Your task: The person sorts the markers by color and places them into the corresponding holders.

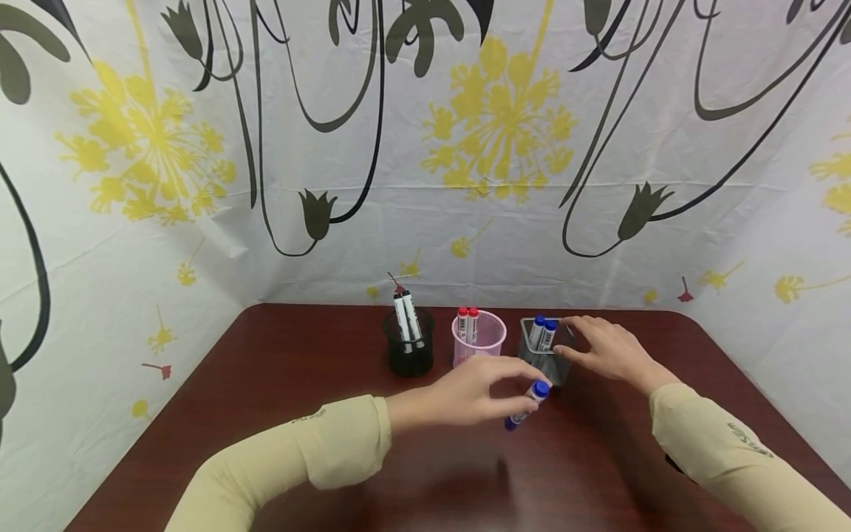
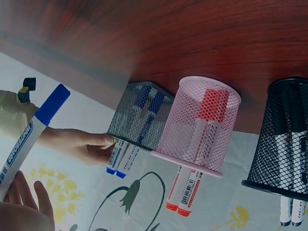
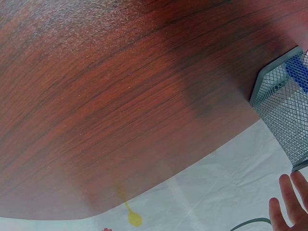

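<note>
A blue-capped whiteboard marker (image 1: 522,414) is pinched between the thumb and fingers of my left hand (image 1: 465,390), held tilted above the table in front of the cups. In the left wrist view the same marker (image 2: 21,144) shows its blue cap and white barrel. My right hand (image 1: 608,349) touches the rim of the grey mesh pen holder (image 1: 555,367) at its right side, fingers fairly straight. Two blue markers (image 1: 543,334) stand in that holder. From the right wrist, fingertips (image 3: 287,192) appear at the holder's rim.
Left of the grey holder stands a pink mesh cup (image 1: 490,334) with two red markers (image 1: 467,325). Further left is a black mesh cup (image 1: 408,362) with two black markers (image 1: 407,318). All stand on a dark red wooden table (image 1: 319,355), with a patterned cloth (image 1: 399,148) behind.
</note>
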`<state>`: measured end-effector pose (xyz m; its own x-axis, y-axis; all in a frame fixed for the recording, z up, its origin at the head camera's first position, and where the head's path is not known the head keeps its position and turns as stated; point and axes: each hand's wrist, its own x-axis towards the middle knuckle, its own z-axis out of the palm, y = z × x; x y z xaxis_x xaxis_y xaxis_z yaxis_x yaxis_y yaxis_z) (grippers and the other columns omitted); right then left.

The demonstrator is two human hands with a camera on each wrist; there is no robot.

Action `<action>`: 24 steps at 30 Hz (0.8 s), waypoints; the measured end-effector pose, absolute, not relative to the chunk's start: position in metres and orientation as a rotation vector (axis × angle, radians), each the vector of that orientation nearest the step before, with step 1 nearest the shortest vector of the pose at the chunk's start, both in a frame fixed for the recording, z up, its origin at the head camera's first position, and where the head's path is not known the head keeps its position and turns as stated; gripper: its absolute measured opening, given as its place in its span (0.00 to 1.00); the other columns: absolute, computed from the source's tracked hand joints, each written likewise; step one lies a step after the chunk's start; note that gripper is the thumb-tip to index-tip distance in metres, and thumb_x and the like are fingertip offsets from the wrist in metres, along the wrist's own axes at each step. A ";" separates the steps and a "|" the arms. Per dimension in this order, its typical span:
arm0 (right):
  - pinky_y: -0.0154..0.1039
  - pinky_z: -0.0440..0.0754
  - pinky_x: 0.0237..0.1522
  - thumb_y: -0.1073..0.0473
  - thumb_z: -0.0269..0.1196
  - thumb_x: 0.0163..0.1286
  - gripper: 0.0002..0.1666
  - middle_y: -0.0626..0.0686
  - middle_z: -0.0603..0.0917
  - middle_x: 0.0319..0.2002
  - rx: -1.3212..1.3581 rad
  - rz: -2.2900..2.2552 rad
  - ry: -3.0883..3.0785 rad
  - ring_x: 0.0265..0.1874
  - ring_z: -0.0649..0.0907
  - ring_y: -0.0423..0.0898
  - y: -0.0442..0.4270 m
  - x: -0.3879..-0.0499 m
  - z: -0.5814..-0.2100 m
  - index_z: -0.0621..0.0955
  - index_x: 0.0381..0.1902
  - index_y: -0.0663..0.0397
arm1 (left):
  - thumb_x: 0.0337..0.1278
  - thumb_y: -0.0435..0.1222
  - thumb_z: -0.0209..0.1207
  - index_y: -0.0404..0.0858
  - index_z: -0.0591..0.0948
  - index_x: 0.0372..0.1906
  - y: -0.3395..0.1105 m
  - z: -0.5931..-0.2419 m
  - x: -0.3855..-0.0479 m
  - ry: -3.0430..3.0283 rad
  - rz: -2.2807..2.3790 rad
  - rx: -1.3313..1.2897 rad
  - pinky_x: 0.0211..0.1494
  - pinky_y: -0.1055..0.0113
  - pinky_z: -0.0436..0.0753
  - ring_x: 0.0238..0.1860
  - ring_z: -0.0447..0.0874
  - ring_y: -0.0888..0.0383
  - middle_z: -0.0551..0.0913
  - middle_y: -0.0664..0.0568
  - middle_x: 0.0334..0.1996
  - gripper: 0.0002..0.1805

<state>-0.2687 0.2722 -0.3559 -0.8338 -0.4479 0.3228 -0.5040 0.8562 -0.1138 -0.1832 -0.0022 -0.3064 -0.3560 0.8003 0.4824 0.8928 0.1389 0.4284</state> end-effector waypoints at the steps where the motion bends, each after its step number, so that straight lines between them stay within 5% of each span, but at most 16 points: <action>1: 0.58 0.70 0.41 0.37 0.57 0.56 0.37 0.63 0.76 0.46 0.722 0.283 -2.746 0.44 0.75 0.59 0.272 -0.269 -0.356 0.73 0.52 0.61 | 0.54 0.37 0.57 0.39 0.77 0.47 -0.001 -0.306 -0.185 -2.262 -1.040 -1.683 0.48 0.80 0.67 0.43 0.68 0.77 0.78 0.59 0.41 0.14; 8: 0.57 0.70 0.40 0.36 0.56 0.57 0.37 0.62 0.76 0.46 0.728 0.283 -2.750 0.44 0.75 0.59 0.272 -0.269 -0.355 0.73 0.52 0.61 | 0.54 0.36 0.58 0.36 0.76 0.47 0.002 -0.295 -0.201 -2.236 -1.185 -1.573 0.48 0.76 0.69 0.43 0.72 0.69 0.79 0.53 0.40 0.15; 17: 0.56 0.71 0.39 0.37 0.56 0.57 0.36 0.61 0.77 0.45 0.740 0.292 -2.743 0.42 0.76 0.57 0.272 -0.270 -0.354 0.73 0.51 0.61 | 0.54 0.37 0.57 0.40 0.76 0.48 0.007 -0.271 -0.223 -2.261 -1.308 -1.398 0.41 0.76 0.73 0.39 0.73 0.71 0.79 0.60 0.38 0.15; 24: 0.56 0.71 0.40 0.37 0.56 0.57 0.36 0.61 0.76 0.45 0.742 0.295 -2.751 0.42 0.76 0.58 0.273 -0.271 -0.354 0.73 0.51 0.60 | 0.56 0.36 0.56 0.37 0.74 0.50 0.016 -0.263 -0.239 -2.276 -1.392 -1.340 0.45 0.75 0.71 0.41 0.74 0.70 0.79 0.56 0.38 0.16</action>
<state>-0.2714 0.2727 -0.3537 -0.8302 -0.4598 0.3152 -0.5162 0.8475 -0.1234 -0.2395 0.0156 -0.2631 -0.5875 0.6074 0.5348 0.7527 0.1673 0.6368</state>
